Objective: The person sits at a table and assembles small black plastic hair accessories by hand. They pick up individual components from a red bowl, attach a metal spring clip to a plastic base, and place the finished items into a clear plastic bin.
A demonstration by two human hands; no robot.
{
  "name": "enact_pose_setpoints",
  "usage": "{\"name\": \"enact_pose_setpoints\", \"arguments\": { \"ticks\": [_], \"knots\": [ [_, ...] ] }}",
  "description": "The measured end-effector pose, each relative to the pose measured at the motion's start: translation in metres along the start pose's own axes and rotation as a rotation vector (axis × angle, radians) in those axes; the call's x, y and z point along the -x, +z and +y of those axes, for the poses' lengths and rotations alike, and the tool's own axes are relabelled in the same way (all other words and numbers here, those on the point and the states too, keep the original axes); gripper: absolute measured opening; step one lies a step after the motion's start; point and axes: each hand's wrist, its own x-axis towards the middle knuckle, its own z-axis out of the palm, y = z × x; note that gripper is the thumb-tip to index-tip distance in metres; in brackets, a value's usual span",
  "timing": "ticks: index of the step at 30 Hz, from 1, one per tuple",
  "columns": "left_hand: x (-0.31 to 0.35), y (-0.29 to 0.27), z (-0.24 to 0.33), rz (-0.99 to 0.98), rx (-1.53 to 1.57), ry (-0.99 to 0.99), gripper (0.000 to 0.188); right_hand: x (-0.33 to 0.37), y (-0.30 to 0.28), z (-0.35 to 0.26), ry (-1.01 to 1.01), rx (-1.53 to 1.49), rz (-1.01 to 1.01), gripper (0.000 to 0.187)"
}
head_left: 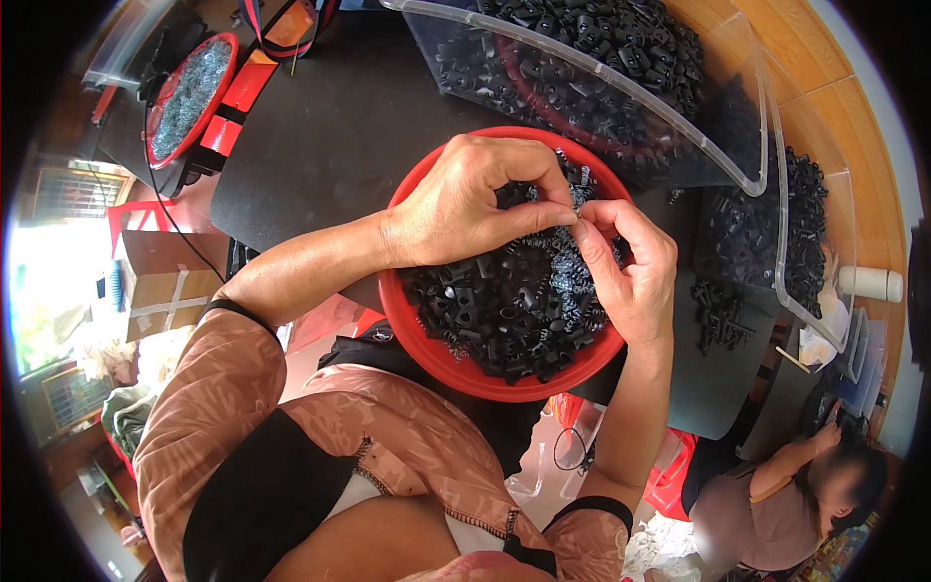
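A round red basin (465,382) holds small black plastic pieces (504,310) that look like cord-lock parts. Loose metal coil springs (572,276) lie in a band down its right side. Over the far part of the basin, my left hand (470,199) is closed, thumb and forefinger pinched together. Against those fingertips, my right hand (635,262) also pinches, its thumb and forefinger meeting the left ones. Something tiny sits between the fingertips, mostly covered and too small to name.
Clear plastic bins (621,97) of black parts stand at the far right. Assembled black pieces with springs (720,315) lie on the dark table (310,126). Another red basin (225,82) of springs is at the far left. A person (776,504) sits at lower right.
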Motion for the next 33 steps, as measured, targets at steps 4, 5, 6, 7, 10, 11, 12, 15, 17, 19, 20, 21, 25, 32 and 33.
{"name": "enact_pose_setpoints", "arguments": {
  "ticks": [4, 5, 6, 7, 10, 11, 12, 15, 17, 19, 20, 21, 25, 32, 33],
  "knots": [
    [0.002, 0.001, 0.001, -0.010, 0.027, 0.030, 0.008, 0.002, -0.003, 0.001, -0.005, -0.008, 0.010, 0.007],
    [0.002, 0.000, 0.001, -0.021, 0.026, 0.040, 0.009, 0.003, -0.003, 0.002, 0.027, -0.034, 0.021, 0.007],
    [0.003, 0.000, -0.001, -0.022, 0.005, 0.065, 0.008, 0.005, -0.003, 0.004, 0.059, -0.059, 0.032, 0.007],
    [0.003, 0.000, 0.000, -0.023, -0.001, 0.058, 0.009, 0.006, -0.002, 0.004, 0.091, -0.087, 0.043, 0.008],
    [0.000, -0.002, 0.005, -0.013, -0.001, 0.023, 0.011, 0.003, -0.006, -0.003, 0.115, -0.131, 0.028, 0.012],
    [-0.001, -0.003, 0.006, 0.010, 0.008, -0.026, 0.012, 0.003, -0.008, -0.004, 0.122, -0.131, 0.027, 0.013],
    [-0.001, -0.004, 0.006, 0.033, 0.017, -0.074, 0.013, 0.003, -0.006, -0.003, 0.090, -0.118, 0.034, 0.014],
    [-0.006, -0.013, 0.015, 0.120, 0.086, -0.151, 0.014, 0.004, -0.005, 0.006, 0.073, -0.207, 0.064, 0.013],
    [-0.010, -0.022, 0.017, 0.184, 0.078, -0.124, 0.013, 0.003, -0.004, 0.007, 0.070, -0.259, 0.079, 0.013],
    [-0.011, -0.041, 0.021, 0.268, 0.034, -0.131, 0.015, 0.004, -0.004, 0.008, 0.064, -0.293, 0.091, 0.012],
    [-0.008, -0.054, 0.016, 0.342, -0.059, -0.121, 0.015, 0.005, -0.005, 0.006, 0.059, -0.291, 0.090, 0.012],
    [-0.002, -0.069, 0.008, 0.415, -0.151, -0.110, 0.014, 0.004, -0.006, 0.005, 0.048, -0.288, 0.092, 0.012],
    [0.041, -0.153, -0.056, 0.757, -0.375, -0.305, 0.017, 0.004, -0.005, 0.004, 0.016, -0.292, 0.096, 0.010],
    [0.060, -0.233, -0.122, 0.691, -0.919, -0.574, 0.025, 0.006, -0.004, 0.005, 0.011, -0.248, 0.071, 0.010],
    [0.058, -0.237, -0.129, 0.674, -0.931, -0.592, 0.026, 0.006, -0.004, 0.006, 0.002, -0.241, 0.067, 0.010]
  ]
}}
